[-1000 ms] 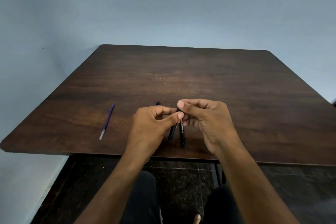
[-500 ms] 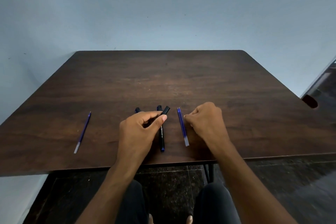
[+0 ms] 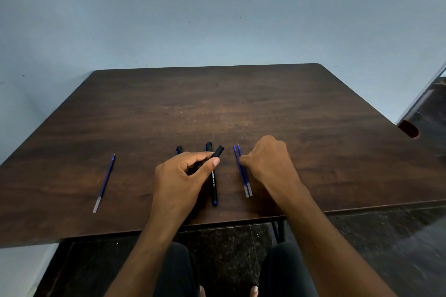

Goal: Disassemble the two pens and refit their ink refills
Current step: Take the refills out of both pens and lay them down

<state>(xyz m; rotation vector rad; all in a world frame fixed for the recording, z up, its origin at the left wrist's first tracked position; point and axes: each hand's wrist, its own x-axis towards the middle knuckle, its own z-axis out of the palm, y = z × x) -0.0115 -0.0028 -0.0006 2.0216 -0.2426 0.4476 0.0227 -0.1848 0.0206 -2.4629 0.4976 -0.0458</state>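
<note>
Two hands low on table (image 3: 241, 108). Left hand (image 3: 183, 181) pinches black pen barrel (image 3: 213, 184); right hand (image 3: 268, 164) fingertips touch paired blue refills (image 3: 243, 173), grip possibly closed. Third refill (image 3: 105, 182) far left. Risk: nudged refills roll off near edge.

Black pen barrel (image 3: 213, 185) with white lettering; 3 blue refills; dark brown wood-grain table (image 3: 241, 108).
</note>
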